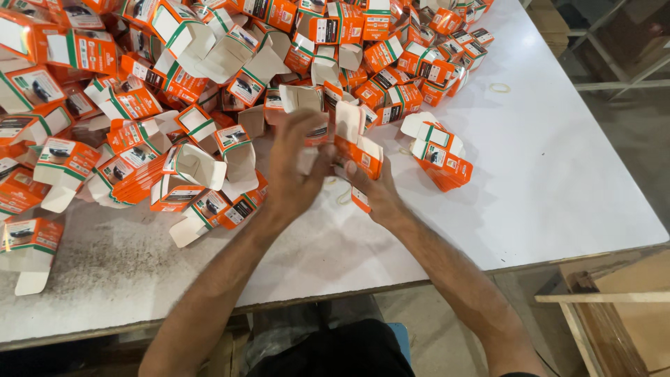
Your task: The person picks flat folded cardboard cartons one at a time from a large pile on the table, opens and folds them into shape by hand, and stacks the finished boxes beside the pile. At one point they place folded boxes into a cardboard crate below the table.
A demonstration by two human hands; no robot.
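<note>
Your left hand [296,164] and right hand [373,188] together gripped one open orange carton [357,150] above the white table [558,174], beside a carton pile [174,84].

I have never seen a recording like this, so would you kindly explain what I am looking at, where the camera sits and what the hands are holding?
There is no machine here: a person works with two bare hands. The single picture comes from a camera worn on the person's head, looking down over the forearms. The left hand and the right hand meet above a white table, and together they hold a small orange and white carton with its flaps open. The hands are blurred, so the exact grip of each finger is hard to tell. Across the far and left part of the table lies a big heap of similar cartons, many with open flaps. A separate carton lies just right of the hands. A rubber band lies on the bare table farther off.
</note>
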